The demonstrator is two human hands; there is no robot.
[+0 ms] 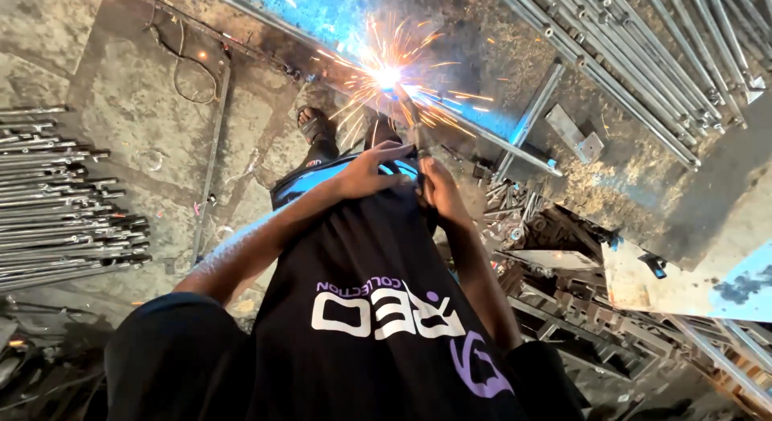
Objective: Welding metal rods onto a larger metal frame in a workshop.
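Far left there's a stack of metal rods lying side by side on the concrete floor, and a loose cable snakes across the slab above them. A foot in a sandal is planted near the middle.

The main thing is the welding rod holder: a thin dark stick angling up from the hands to a blinding white arc, with orange sparks flying out in all directions. The arc sits right on a long steel bar that runs diagonally across the floor, lit blue around the glow.

Left hand is bent at the wrist, fingers spread a bit and lying over the black shirt just beside the holder; can't tell if it really grips anything. Right hand is wrapped tight around the holder's lower end, forearm coming straight up from below.

Upper right, a bundle of long pipes lies slanted, with scrap metal pieces heaped below.
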